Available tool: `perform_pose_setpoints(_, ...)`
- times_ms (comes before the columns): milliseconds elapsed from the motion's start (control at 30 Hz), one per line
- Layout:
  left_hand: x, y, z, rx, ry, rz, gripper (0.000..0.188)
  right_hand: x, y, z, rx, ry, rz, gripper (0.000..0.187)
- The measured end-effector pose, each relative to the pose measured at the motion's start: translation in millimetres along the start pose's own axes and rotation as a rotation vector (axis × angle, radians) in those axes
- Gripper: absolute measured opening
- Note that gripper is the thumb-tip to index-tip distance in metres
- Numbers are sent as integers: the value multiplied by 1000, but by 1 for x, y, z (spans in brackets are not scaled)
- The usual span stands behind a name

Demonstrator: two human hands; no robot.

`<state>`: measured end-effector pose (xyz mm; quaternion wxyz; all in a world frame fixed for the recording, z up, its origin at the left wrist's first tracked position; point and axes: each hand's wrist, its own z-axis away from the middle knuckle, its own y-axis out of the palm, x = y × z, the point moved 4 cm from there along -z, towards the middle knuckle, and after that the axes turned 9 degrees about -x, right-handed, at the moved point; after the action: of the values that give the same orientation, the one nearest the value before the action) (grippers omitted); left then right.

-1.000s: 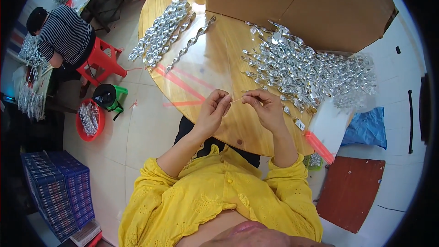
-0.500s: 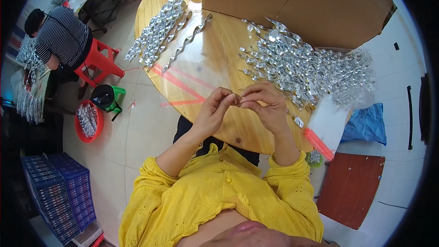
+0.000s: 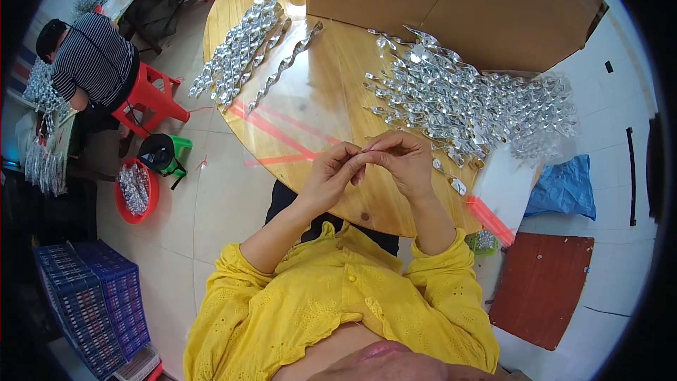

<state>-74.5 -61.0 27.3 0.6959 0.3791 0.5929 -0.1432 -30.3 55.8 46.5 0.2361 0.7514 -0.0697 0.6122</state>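
Observation:
My left hand [image 3: 331,174] and my right hand [image 3: 400,162] meet over the near part of the round wooden table [image 3: 367,201]. Fingertips of both are pinched together and touch; whatever lies between them is too small or hidden to make out. Beyond my right hand spreads a big heap of silver twisted foil strips [image 3: 444,88]. Farther off to the left lies a smaller bundle of the same strips [image 3: 240,49], with one single twisted strip [image 3: 285,67] beside it. Pink-red thin strands [image 3: 278,134] lie flat on the tabletop, left of my left hand.
A large cardboard box [image 3: 437,7] stands at the table's back. More pink strands [image 3: 491,220] hang at the right edge near a blue plastic bag [image 3: 564,187]. On the floor at left are a red basin [image 3: 137,212] and blue crates [image 3: 92,303]. A person [image 3: 95,56] sits on a red stool.
My right hand has shifted slightly left, and its fingers have closed in against those of my left hand. The view has moved a little.

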Motion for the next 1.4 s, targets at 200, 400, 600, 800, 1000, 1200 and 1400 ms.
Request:
perform_pose_setpoints(200,11,-17,-4,-40,-77,114,10,7,-12,-7,-237,-127,36,30)
perform_pose_setpoints(400,19,-33,-3,-38,-118,559,14,-12,-19,3,-295,-300,385,29)
perform_pose_setpoints(600,1,-19,3,-153,428,-295,22,-8,6,29,-184,-243,346,27)
perform_pose_setpoints(800,11,-18,7,-173,390,-282,17,1,12,29,-106,-279,310,28)
perform_pose_setpoints(1000,11,-26,5,-154,3,-30,12,-8,-8,35,-258,-179,249,15)
perform_pose_setpoints(1200,9,-21,8,-141,-71,-2,10,-21,2,45,-50,-172,455,21)
perform_pose_setpoints(1400,18,-26,7,-26,-155,73,16,-32,11,50,14,-167,381,31)
